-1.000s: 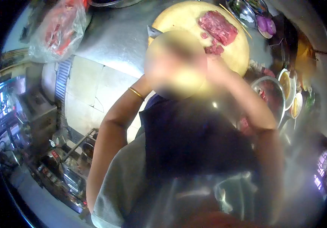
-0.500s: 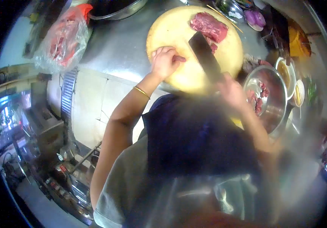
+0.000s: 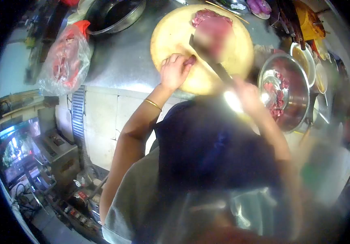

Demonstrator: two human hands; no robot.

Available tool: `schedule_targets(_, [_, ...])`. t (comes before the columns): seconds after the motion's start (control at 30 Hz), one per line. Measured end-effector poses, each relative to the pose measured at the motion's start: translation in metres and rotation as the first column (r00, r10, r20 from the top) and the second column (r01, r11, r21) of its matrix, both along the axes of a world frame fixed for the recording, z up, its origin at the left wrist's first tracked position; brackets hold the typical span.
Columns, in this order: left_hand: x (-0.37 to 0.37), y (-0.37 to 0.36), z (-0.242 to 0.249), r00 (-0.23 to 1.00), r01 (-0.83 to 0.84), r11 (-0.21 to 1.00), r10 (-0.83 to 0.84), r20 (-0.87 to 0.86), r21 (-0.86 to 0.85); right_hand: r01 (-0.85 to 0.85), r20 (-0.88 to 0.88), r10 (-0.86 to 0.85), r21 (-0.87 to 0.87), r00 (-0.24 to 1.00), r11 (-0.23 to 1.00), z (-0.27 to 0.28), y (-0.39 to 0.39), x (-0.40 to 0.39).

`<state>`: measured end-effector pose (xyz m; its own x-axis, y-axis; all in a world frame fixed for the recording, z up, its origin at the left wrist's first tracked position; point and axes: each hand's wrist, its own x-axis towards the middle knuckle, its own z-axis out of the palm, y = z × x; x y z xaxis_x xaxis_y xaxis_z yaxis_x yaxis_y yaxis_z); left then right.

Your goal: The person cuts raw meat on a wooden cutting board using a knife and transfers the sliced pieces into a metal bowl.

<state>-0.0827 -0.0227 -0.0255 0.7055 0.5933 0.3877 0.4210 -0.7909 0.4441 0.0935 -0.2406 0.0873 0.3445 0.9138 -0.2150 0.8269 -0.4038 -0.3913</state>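
A round yellowish cutting board [image 3: 164, 38] lies on the metal counter. On its left part my left hand [image 3: 173, 72] is closed, fingers curled and pinching a small dark-red piece of meat [image 3: 190, 60]. My right hand [image 3: 246, 94], blurred, grips a cleaver [image 3: 215, 67] at the board's lower right. The blade is turned nearly edge-on and slants up-left, its tip close to the piece in my left fingers. Behind the blade sits a large chunk of raw red meat [image 3: 211, 19], its lower part smeared in this view.
Right of the board stands a steel bowl [image 3: 296, 103] with cut meat pieces inside. Past it is a white-rimmed container [image 3: 309, 67]. A clear plastic bag [image 3: 66, 61] with red contents lies at left, near a dark metal basin [image 3: 122, 24]. Purple onions [image 3: 259, 6] sit at the back.
The cleaver's blade has rolled from broad side showing to nearly edge-on, its tip nearer my left hand. The small meat piece now points upward in my left fingers. The whole view has shifted slightly.
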Motion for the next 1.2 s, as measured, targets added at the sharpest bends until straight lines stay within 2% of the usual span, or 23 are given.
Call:
schedule_targets(0.03, [-0.001, 0.001, -0.004, 0.998, 0.066, 0.997, -0.065, -0.016, 0.030, -0.028, 0.016, 0.029, -0.045, 0.999, 0.999, 0.004, 0.003, 0.000])
schedule_targets(0.1, [-0.002, 0.002, -0.006, 0.981, 0.190, 0.978, -0.186, -0.051, 0.089, -0.070, 0.012, 0.070, -0.022, 0.997, 0.997, 0.006, 0.006, 0.000])
schedule_targets(0.23, [-0.007, -0.001, -0.001, 0.991, 0.130, 0.990, -0.129, -0.029, 0.045, -0.080, 0.033, 0.080, -0.008, 0.996, 0.997, 0.002, 0.009, 0.001])
schedule_targets(0.33, [-0.007, -0.001, -0.002, 0.993, 0.117, 0.993, -0.117, 0.022, 0.018, 0.000, -0.072, -0.001, -0.013, 0.997, 1.000, 0.007, 0.009, -0.010])
schedule_targets(0.4, [-0.004, -0.001, 0.000, 0.995, 0.093, 0.996, -0.093, 0.022, 0.016, -0.059, -0.004, 0.059, -0.050, 0.998, 0.997, 0.006, 0.012, -0.015])
schedule_targets(0.47, [-0.004, 0.001, 0.000, 0.990, 0.128, 0.992, -0.127, -0.053, 0.008, -0.099, 0.069, 0.105, -0.088, 0.992, 0.991, -0.002, 0.014, -0.018])
schedule_targets(0.57, [-0.003, 0.003, 0.000, 0.987, 0.134, 0.991, -0.132, -0.096, 0.013, -0.061, 0.028, 0.065, -0.116, 0.998, 0.991, 0.005, 0.025, -0.025])
schedule_targets(0.67, [-0.002, 0.005, -0.001, 0.987, 0.125, 0.992, -0.124, -0.103, 0.010, -0.057, 0.059, 0.062, -0.089, 0.996, 0.994, -0.005, 0.048, -0.032])
schedule_targets(0.87, [-0.006, 0.003, -0.007, 0.996, 0.077, 0.997, -0.078, -0.037, -0.029, -0.092, -0.005, 0.093, 0.025, 0.996, 0.995, -0.028, 0.104, -0.027])
schedule_targets(0.97, [-0.010, 0.010, -0.017, 0.995, 0.100, 0.995, -0.101, -0.009, -0.025, -0.068, -0.113, 0.054, -0.131, 0.992, 0.989, -0.006, 0.083, -0.022])
schedule_targets(1.07, [-0.012, 0.010, -0.019, 0.995, 0.098, 0.995, -0.098, 0.017, -0.006, -0.059, -0.099, 0.054, -0.045, 0.994, 0.997, -0.020, 0.037, -0.005])
schedule_targets(1.17, [-0.010, 0.009, -0.016, 0.997, 0.077, 0.997, -0.078, -0.008, -0.009, 0.010, 0.023, -0.005, -0.198, 1.000, 0.980, -0.003, 0.022, -0.019])
schedule_targets(1.2, [-0.009, 0.008, -0.015, 0.997, 0.067, 0.998, -0.067, -0.022, -0.013, -0.036, 0.010, 0.038, -0.159, 0.999, 0.987, -0.001, 0.018, -0.020])
